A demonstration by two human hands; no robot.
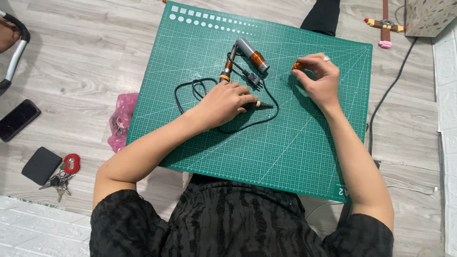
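Our left hand (227,101) closes over the soldering iron (254,103) on the green cutting mat (285,143); our right hand (320,78) pinches a small orange part (298,65). The iron looks light and stiff, best gripped at its handle; its cord (190,90) trails limp.

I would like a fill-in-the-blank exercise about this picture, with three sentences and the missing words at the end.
1. The left hand rests on a tool with a black cord on a ____ cutting mat.
2. The right hand pinches a small ____ part.
3. The bunch of keys lies on the floor to the ____ of the mat.

Missing words: green; orange; left
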